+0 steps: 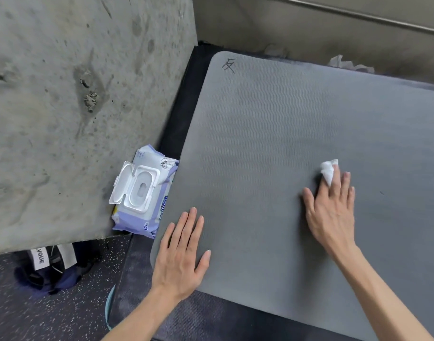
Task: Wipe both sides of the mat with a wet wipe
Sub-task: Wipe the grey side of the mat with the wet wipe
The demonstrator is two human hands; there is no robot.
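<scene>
We press our left hand (180, 252) flat, fingers straight, on the grey mat's (272, 134) near corner, while our right hand (332, 207) fingers pinch a bunched wet wipe (328, 169) against the mat's middle.

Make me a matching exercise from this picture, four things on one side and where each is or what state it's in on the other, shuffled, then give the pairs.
Things:
1. left hand
2. wet wipe
3. wipes pack
4. mat

States:
A. lid flipped open, wedged between wall and mat
B. spread flat, marked with a character in its far corner
C. flat on the mat's near corner
D. bunched under the right hand's fingers

Pairs: 1-C, 2-D, 3-A, 4-B
</scene>
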